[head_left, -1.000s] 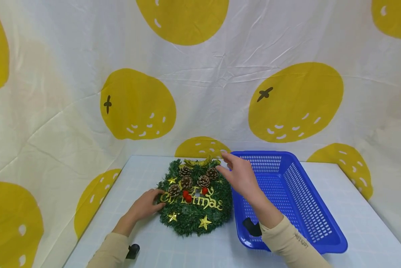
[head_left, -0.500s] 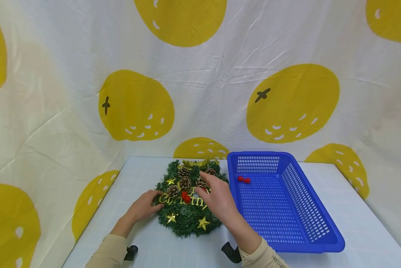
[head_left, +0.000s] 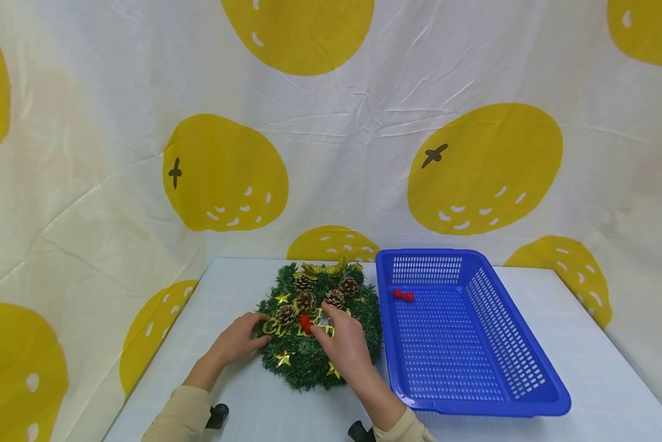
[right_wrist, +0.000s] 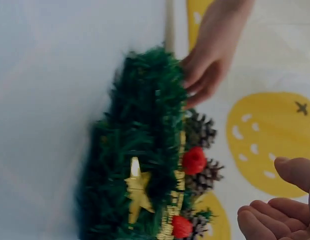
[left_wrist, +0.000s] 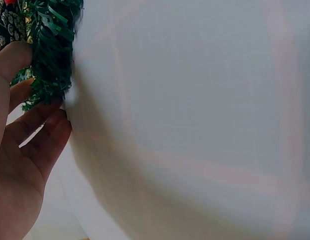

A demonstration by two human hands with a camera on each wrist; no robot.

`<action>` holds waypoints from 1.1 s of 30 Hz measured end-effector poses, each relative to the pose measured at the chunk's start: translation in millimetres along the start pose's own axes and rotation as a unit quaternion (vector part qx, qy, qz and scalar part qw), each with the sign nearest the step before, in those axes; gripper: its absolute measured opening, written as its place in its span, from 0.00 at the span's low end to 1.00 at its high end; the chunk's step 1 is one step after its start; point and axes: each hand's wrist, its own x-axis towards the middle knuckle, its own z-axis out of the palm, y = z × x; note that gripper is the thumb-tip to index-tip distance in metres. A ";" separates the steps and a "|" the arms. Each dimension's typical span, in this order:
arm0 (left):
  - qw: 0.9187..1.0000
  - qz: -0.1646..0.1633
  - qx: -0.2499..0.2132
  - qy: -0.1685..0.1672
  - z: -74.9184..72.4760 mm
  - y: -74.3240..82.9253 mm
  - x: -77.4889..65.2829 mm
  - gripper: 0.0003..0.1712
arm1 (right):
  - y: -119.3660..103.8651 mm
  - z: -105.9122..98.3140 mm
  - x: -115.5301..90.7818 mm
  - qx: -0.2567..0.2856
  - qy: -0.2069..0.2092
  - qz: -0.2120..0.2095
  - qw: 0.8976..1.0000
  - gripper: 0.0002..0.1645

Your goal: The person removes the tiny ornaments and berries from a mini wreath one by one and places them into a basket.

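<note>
A green Christmas wreath [head_left: 303, 368] lies on the table with pinecones [head_left: 306, 301], gold stars [head_left: 284, 359], gold lettering and red balls [head_left: 306, 324]. At its left edge my left hand [head_left: 239, 337] grips the greenery; in the left wrist view, the thumb [left_wrist: 15, 55] is on the decorated side and fingers are at the rim. Over the wreath's middle is my right hand [head_left: 349, 347], thumb and fingers apart, close to the red balls. The right wrist view shows this right hand [right_wrist: 282, 215] holding nothing, with a gap to the wreath.
A blue plastic basket [head_left: 477, 406] stands right of the wreath, with a pair of red balls [head_left: 403, 296] at its back left. Behind the table [head_left: 276, 423] hangs a white cloth [head_left: 353, 172] printed with yellow fruit.
My right hand has moved from above the basket's left edge leftward and down over the wreath, towards the red balls. The pair in the basket has come into view. My left hand stays put.
</note>
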 end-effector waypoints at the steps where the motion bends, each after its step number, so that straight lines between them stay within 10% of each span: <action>1: 1.000 0.000 0.000 0.000 0.2 -0.4 0.2 0.25 | 2.3 2.2 0.5 -0.002 0.000 0.002 1.000 0.28; 33: 1.000 -0.001 -0.001 -0.001 0.0 1.0 -0.5 0.24 | 37.0 44.1 11.4 -0.018 -0.042 0.019 0.999 0.26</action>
